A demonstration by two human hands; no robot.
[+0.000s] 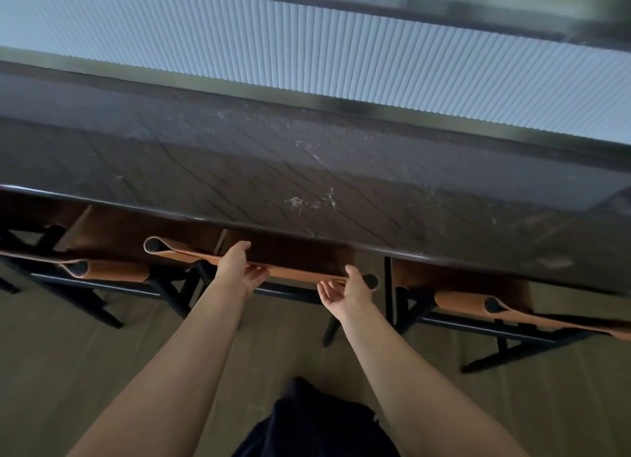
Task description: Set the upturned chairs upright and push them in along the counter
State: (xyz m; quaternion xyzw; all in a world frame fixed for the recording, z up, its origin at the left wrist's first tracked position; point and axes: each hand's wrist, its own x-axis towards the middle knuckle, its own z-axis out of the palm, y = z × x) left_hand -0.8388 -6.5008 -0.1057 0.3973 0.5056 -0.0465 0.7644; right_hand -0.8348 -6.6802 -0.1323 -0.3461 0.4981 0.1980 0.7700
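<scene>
Middle chair point(300, 275) upright, backrest running lengthwise along counter point(307, 183) edge.

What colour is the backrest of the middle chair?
The backrest is tan-orange, shown in the head view.

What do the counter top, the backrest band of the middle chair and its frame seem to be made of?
Counter top: dark brown stone, probably polished marble; pale veins and a soft sheen show.
Backrest band: smooth tan leather or imitation; it loops round a post with a pale edge.
Frame: matt black, painted wood or metal; the picture does not settle which.
</scene>
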